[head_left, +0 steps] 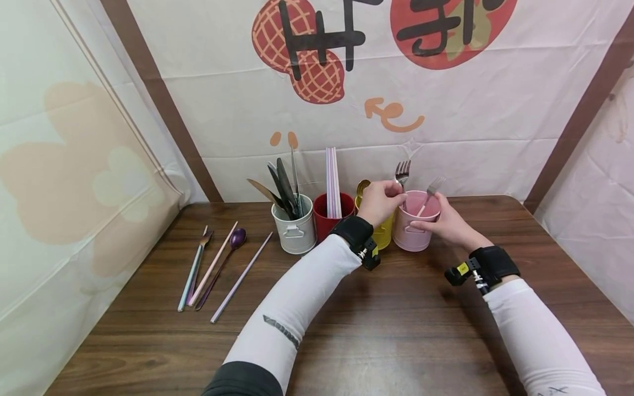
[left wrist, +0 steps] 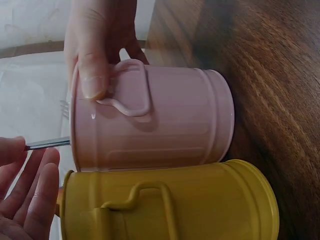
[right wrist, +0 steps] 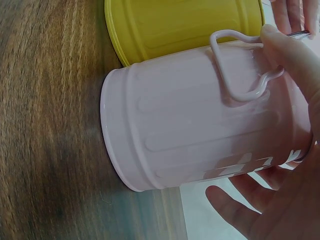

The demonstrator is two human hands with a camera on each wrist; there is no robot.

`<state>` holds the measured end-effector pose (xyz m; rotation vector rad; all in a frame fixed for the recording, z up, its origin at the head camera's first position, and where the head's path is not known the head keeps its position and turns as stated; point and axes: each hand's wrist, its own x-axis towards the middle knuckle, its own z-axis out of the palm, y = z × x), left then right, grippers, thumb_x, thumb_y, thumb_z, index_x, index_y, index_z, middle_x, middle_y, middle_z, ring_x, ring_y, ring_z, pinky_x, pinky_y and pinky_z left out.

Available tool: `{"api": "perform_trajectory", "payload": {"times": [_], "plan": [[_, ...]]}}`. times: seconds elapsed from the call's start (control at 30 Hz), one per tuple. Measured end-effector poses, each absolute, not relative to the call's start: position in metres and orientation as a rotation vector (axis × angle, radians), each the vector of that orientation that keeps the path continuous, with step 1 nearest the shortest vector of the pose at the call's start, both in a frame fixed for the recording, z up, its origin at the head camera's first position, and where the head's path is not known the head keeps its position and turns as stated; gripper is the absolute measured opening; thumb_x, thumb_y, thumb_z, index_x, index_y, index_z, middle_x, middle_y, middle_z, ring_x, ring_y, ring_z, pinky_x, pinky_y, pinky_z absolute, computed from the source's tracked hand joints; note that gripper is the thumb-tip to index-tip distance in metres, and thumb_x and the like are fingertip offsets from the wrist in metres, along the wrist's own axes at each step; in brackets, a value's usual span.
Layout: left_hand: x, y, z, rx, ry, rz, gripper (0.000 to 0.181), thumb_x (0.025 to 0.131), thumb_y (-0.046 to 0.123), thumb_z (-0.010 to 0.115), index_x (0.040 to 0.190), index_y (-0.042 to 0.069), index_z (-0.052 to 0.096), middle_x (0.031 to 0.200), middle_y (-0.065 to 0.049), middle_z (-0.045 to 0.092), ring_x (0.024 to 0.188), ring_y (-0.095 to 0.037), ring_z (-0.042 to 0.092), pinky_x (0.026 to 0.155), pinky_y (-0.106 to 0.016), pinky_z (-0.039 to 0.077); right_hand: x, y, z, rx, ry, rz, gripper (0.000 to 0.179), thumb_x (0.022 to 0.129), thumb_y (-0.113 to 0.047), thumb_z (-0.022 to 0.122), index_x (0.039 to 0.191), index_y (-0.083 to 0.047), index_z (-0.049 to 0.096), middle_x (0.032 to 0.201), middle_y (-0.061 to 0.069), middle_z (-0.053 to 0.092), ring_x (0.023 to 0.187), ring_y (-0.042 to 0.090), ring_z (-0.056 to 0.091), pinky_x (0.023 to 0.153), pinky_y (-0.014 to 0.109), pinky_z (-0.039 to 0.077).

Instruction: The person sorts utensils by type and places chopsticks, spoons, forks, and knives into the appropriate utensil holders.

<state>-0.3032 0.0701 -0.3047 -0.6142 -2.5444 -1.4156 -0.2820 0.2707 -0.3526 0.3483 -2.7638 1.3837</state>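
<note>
At the right end of a row of small metal buckets, my right hand [head_left: 454, 226] grips the pink bucket [head_left: 412, 240], its thumb over the front beside the wire handle. Between thumb and fingers my left hand [head_left: 378, 202] pinches a silver fork [head_left: 403, 171], tines up, above that bucket's left side. In the left wrist view the fork's handle [left wrist: 47, 144] runs down past the rim, and its lower end is hidden inside. Another fork [head_left: 433, 187] with a pink handle leans in the pink bucket, tines toward the right hand.
Left of it stand a yellow bucket [head_left: 384, 235] with a gold spoon [head_left: 363, 186], a red bucket [head_left: 321, 213] with chopsticks [head_left: 333, 181], and a white bucket [head_left: 296, 237] with knives [head_left: 284, 184]. Loose on the table lie forks [head_left: 197, 261], a purple spoon [head_left: 238, 238] and chopsticks [head_left: 242, 277].
</note>
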Motion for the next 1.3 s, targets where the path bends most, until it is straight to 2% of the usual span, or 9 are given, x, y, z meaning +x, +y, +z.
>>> {"api": "perform_trajectory", "payload": {"times": [0.2, 0.53, 0.83, 1.07, 1.3], "plan": [[-0.303, 0.072, -0.307, -0.624, -2.656, -1.233, 0.013, 0.089, 0.019, 0.072, 0.095, 0.008, 0.077, 0.087, -0.001, 0.07, 0.082, -0.013, 0.059, 0.07, -0.019, 0.044, -0.283, 0.271, -0.353, 0.367, -2.753, 1.383, 0.09, 0.085, -0.02, 0.077, 0.146, 0.006, 0.015, 0.129, 0.033, 0.044, 0.121, 0.042, 0.045, 0.103, 0.051, 0.033], [-0.301, 0.079, -0.307, -0.494, -2.885, -0.749, 0.015, 0.09, 0.036, 0.068, 0.086, 0.027, 0.079, 0.082, 0.011, 0.068, 0.074, -0.008, 0.057, 0.056, -0.025, 0.041, -0.285, 0.269, -0.352, 0.379, -2.768, 1.386, 0.093, 0.086, -0.02, 0.076, 0.148, 0.006, 0.011, 0.131, 0.034, 0.043, 0.123, 0.042, 0.043, 0.104, 0.051, 0.031], [-0.3, 0.079, -0.307, -0.479, -2.86, -0.733, 0.016, 0.09, 0.035, 0.069, 0.089, 0.024, 0.081, 0.084, 0.008, 0.071, 0.074, -0.009, 0.058, 0.055, -0.024, 0.042, -0.286, 0.267, -0.353, 0.389, -2.768, 1.349, 0.091, 0.085, -0.021, 0.076, 0.146, 0.007, 0.014, 0.13, 0.034, 0.043, 0.123, 0.043, 0.043, 0.104, 0.051, 0.032], [-0.299, 0.072, -0.304, -0.558, -2.767, -0.716, 0.014, 0.089, 0.035, 0.069, 0.082, 0.028, 0.08, 0.077, 0.011, 0.067, 0.071, -0.008, 0.056, 0.053, -0.024, 0.041, -0.286, 0.271, -0.355, 0.367, -2.788, 1.367, 0.09, 0.087, -0.026, 0.075, 0.145, 0.005, 0.015, 0.132, 0.034, 0.042, 0.123, 0.043, 0.043, 0.102, 0.052, 0.033], [-0.286, 0.049, -0.294, -0.702, -2.697, -0.81, 0.019, 0.091, 0.04, 0.066, 0.092, 0.025, 0.078, 0.08, 0.011, 0.065, 0.075, -0.007, 0.056, 0.061, -0.023, 0.042, -0.284, 0.272, -0.356, 0.378, -2.77, 1.381, 0.088, 0.087, -0.024, 0.075, 0.145, 0.006, 0.015, 0.131, 0.035, 0.042, 0.123, 0.045, 0.043, 0.101, 0.053, 0.034]]}}
